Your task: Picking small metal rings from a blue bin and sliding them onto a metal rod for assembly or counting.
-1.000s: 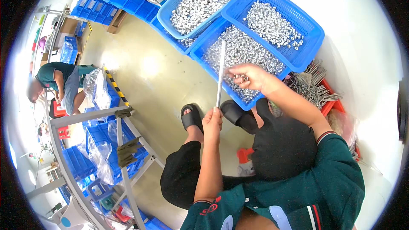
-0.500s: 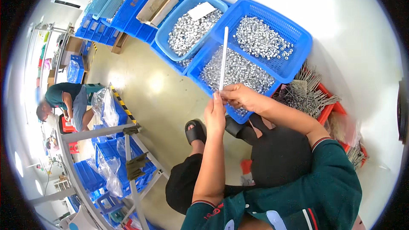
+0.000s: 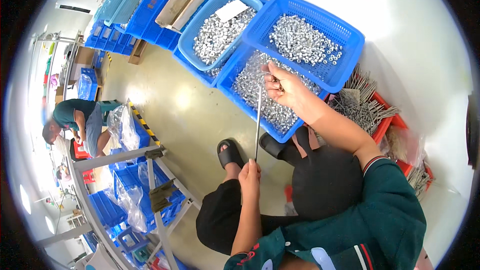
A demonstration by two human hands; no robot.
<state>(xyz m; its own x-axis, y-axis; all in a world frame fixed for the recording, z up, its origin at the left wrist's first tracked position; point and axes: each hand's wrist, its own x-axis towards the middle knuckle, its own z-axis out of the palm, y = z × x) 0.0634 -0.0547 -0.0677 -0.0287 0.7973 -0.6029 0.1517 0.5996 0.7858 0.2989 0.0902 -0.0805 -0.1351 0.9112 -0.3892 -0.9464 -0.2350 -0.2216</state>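
Observation:
My left hand (image 3: 249,176) is closed round the lower end of a thin metal rod (image 3: 258,125). The rod stands up from that hand, and its pale far tip lies in front of the bin of small parts. Above that bin, my right hand (image 3: 283,86) has its fingers curled beside the rod's tip, apart from it. Whatever its fingertips hold, if anything, is too small to make out. Many small silvery metal pieces (image 3: 280,115) fill the blue bin (image 3: 227,90) under this hand.
A blue perforated basket (image 3: 350,45) of metal nuts rests over the bin's far side. Left of it is a light-blue basket (image 3: 187,45) of similar parts. Red bins (image 3: 382,132) with metal rods stand at right. A metal frame (image 3: 115,158) and a seated person (image 3: 80,117) are at left.
My left hand has drawn down toward my lap with the rod. My right hand has parted from it and moved up and right over the bin.

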